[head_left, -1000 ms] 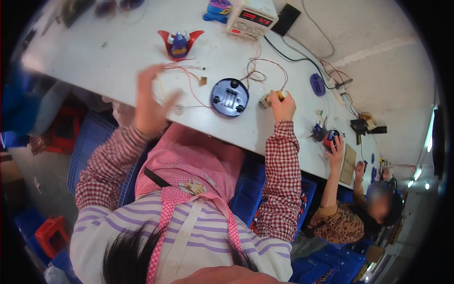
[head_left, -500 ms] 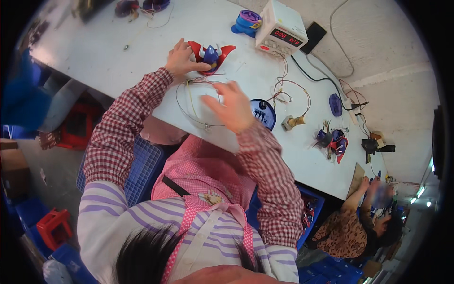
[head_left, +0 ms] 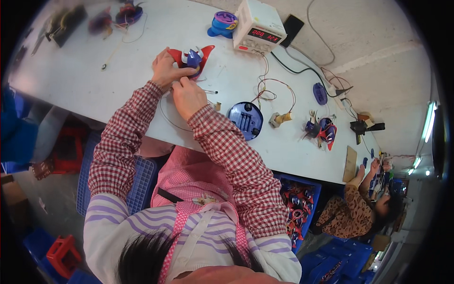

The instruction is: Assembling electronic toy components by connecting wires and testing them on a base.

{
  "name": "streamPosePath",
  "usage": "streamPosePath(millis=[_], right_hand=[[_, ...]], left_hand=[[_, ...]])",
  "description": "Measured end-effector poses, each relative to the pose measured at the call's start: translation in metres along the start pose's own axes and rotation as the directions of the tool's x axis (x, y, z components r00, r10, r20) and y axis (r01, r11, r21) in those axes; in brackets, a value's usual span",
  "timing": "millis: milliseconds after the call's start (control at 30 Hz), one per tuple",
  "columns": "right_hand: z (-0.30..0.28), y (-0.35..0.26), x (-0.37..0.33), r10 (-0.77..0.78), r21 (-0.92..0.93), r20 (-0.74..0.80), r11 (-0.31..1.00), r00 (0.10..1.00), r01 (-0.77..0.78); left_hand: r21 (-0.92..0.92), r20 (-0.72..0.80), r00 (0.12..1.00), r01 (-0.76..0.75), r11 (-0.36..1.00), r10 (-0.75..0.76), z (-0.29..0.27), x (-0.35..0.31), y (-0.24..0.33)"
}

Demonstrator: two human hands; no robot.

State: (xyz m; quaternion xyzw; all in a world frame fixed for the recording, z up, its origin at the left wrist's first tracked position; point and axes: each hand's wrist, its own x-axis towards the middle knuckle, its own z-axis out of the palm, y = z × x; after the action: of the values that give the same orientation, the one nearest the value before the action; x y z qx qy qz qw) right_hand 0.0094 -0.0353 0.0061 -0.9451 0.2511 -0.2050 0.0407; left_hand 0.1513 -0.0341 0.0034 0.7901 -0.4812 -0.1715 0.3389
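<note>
My left hand (head_left: 166, 70) grips a red, white and blue winged toy part (head_left: 193, 59) near the far edge of my reach, thumb over its near side. Close against it, my right hand (head_left: 189, 98) has its fingertips pinched together on thin wires at the toy's lower end; the fingers hide the exact spot. A loop of thin wire (head_left: 163, 111) curves out beneath the right hand toward the table's front edge. Just right of that hand lies a round blue base (head_left: 246, 121) with a dark rim, its inside facing up.
A white power supply (head_left: 260, 29) stands at the back beside a blue-purple cup-shaped toy (head_left: 223, 24). Its leads run to a brass-coloured fitting (head_left: 281, 119). More toy parts (head_left: 325, 129) lie right. A blue crate (head_left: 314, 189) of parts stands below; a person (head_left: 347, 215) sits at right.
My right hand has moved left and up to the toy part, its spread fingers now pinched beside the left hand. The left hand still grips the toy. The whole view has shifted slightly.
</note>
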Motion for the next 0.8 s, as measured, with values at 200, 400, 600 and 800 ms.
streamPosePath(millis=[200, 400, 600, 800], right_hand=[[-0.018, 0.005, -0.003, -0.063, 0.204, -0.206, 0.973, 0.976, 0.106], [-0.084, 0.039, -0.02, 0.11, 0.587, -0.383, 0.796, 0.917, 0.15], [-0.124, 0.093, -0.058, 0.395, 0.818, -0.089, 0.553, 0.914, -0.159], [-0.086, 0.07, -0.06, 0.348, 0.744, -0.104, 0.649, 0.932, -0.159]], left_hand=[[-0.556, 0.168, 0.983, 0.157, 0.816, -0.075, -0.004, -0.008, 0.006], [-0.964, 0.1, 0.994, 0.105, 0.243, -0.033, -0.019, -0.038, 0.031], [-0.988, 0.092, 0.985, 0.073, 0.132, 0.144, 0.008, -0.061, 0.074], [-0.88, 0.106, 0.984, 0.027, 0.474, 0.141, 0.018, -0.04, 0.043]])
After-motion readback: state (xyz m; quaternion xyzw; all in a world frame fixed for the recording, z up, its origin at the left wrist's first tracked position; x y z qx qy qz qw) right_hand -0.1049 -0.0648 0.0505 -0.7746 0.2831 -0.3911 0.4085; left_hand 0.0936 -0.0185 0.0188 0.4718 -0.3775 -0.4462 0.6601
